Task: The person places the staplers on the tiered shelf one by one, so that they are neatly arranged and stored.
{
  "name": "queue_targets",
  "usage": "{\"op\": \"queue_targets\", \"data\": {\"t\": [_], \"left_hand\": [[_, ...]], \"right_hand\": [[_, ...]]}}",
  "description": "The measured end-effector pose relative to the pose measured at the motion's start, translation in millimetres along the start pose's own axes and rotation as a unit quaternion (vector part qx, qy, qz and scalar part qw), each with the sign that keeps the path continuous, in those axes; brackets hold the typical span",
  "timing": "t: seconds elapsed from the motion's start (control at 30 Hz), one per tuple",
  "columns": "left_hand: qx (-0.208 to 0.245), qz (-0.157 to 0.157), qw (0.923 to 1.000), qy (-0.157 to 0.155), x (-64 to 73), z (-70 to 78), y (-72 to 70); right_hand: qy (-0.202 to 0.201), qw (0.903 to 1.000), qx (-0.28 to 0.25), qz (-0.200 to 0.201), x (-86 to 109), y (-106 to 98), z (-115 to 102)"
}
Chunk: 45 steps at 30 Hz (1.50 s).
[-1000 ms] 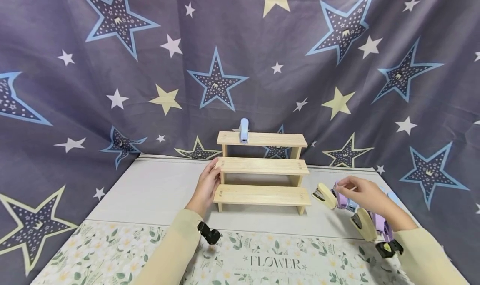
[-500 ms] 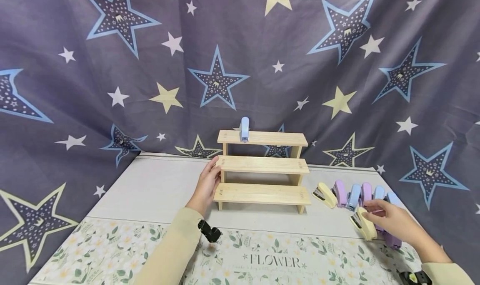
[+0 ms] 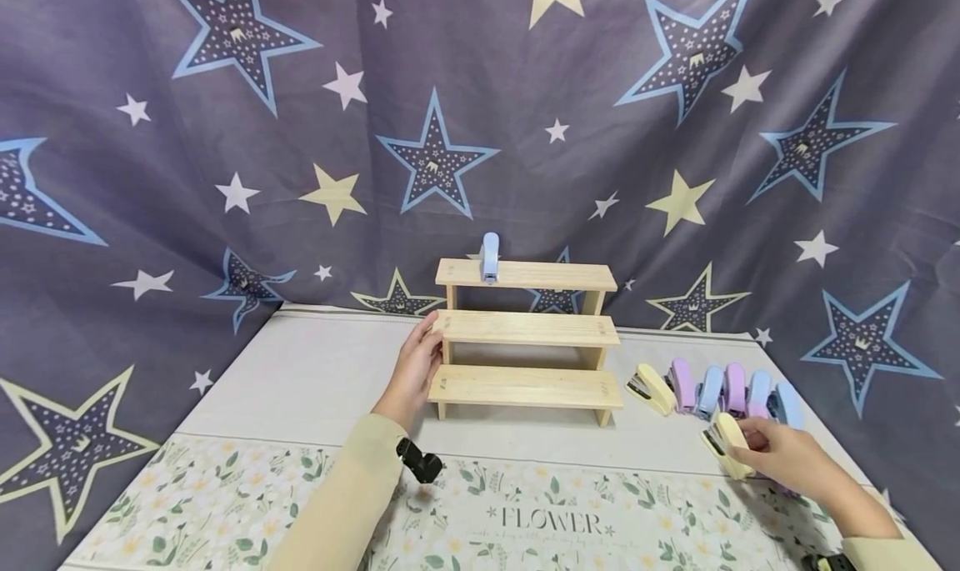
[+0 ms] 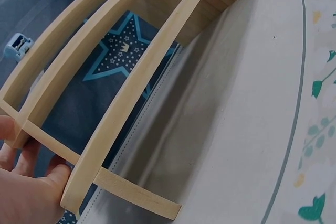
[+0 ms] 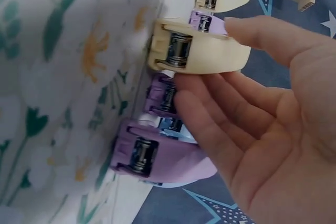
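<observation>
A three-tier wooden shelf (image 3: 525, 328) stands on the table. My left hand (image 3: 414, 369) holds its left side at the middle tier; in the left wrist view the fingers (image 4: 31, 156) bend around the side panel. A light blue stapler (image 3: 490, 257) sits on the top tier, left of centre. At the right, my right hand (image 3: 798, 458) pinches a pale yellow stapler (image 5: 215, 53), thumb on one side and fingers on the other. A purple stapler (image 5: 165, 150) lies beside that hand in the right wrist view, partly behind the fingers.
Behind the right hand, a row of staplers stands on the table: another yellow stapler (image 3: 651, 389), purple ones (image 3: 681, 385) and blue ones (image 3: 708, 392). A floral cloth (image 3: 555, 513) covers the table's front. A starry curtain (image 3: 315, 137) hangs behind the shelf.
My right hand has moved back from over the row, toward the right and front, and taken hold of the nearer yellow stapler. The left hand stays on the shelf.
</observation>
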State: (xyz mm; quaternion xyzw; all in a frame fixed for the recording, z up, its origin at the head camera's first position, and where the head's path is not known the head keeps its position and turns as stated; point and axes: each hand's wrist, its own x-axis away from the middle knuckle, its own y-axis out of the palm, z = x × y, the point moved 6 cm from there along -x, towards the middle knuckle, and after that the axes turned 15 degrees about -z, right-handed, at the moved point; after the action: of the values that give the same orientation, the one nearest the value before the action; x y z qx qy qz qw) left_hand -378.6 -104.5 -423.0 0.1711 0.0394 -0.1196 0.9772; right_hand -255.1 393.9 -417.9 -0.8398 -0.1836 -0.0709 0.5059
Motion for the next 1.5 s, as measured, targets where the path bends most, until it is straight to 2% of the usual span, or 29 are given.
{"op": "queue_targets", "data": {"t": [0.23, 0.47, 0.7, 0.87, 1.1, 1.3, 1.5], "left_hand": [[-0.003, 0.007, 0.9999, -0.010, 2.1, -0.6, -0.8], [-0.003, 0.000, 1.0000, -0.003, 1.2, -1.1, -1.2], [-0.011, 0.006, 0.9999, -0.010, 2.2, -0.4, -1.3], [-0.020, 0.004, 0.9998, -0.009, 3.0, -0.2, -1.0], [-0.022, 0.003, 0.9998, -0.003, 4.2, 0.8, 0.3], [-0.026, 0.001, 0.9996, -0.006, 3.4, 0.7, 0.1], [-0.032, -0.002, 0.9995, -0.007, 1.9, -1.0, -0.7]], "right_hand": [[-0.014, 0.9984, -0.028, -0.048, 2.6, 10.9, -0.6], [-0.006, 0.9976, -0.054, -0.043, 2.2, 12.6, -1.7], [-0.009, 0.9955, -0.082, -0.046, 0.9, 14.1, -5.4], [-0.004, 0.9962, -0.081, -0.031, 1.8, 11.0, -10.8], [-0.025, 0.9979, -0.059, 0.004, 5.7, -2.8, -30.9], [-0.045, 0.9969, -0.040, 0.050, 3.3, -13.3, -52.8], [-0.080, 0.9911, -0.025, 0.104, -3.3, -20.9, -77.5]]}}
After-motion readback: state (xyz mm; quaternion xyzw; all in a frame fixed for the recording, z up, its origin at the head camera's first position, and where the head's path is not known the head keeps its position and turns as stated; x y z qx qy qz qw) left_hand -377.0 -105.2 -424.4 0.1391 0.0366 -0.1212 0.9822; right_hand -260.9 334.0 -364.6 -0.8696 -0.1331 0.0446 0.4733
